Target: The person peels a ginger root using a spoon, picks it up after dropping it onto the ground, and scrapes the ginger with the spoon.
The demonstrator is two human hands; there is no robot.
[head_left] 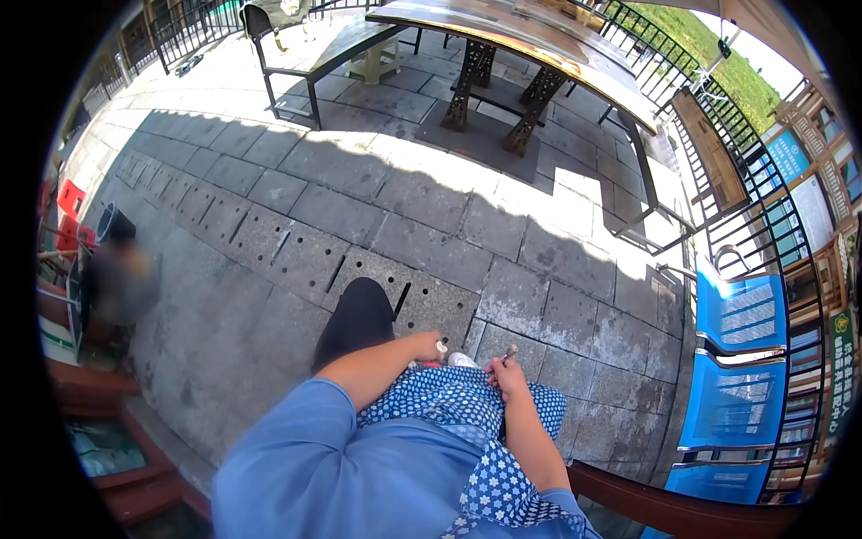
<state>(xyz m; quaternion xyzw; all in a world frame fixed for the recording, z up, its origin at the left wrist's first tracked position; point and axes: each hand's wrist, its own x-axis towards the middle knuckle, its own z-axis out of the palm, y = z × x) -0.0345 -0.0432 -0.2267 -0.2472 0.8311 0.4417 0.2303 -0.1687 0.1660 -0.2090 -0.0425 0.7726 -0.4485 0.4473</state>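
My left hand (427, 347) is closed over my lap, with a small whitish piece (441, 346) at its fingertips, too small to name. A short distance to the right, my right hand (508, 375) is closed around a small, thin item with a pale brownish tip (512, 350). I cannot make out its kind. Both hands are above a blue apron (431, 391) with a white flower pattern. Between and beyond them show a white shoe (462, 359) and a bit of something red (431, 364), partly hidden. My dark-trousered knee (359, 319) is raised on the left.
Grey paving (332, 216) stretches ahead to a long wooden table (539, 45) with metal legs and a bench (350, 45). Blue perforated seats (732, 400) line the right by a black railing. At far left are a dark bucket (114, 223), a red chair (69, 199) and a blurred shape.
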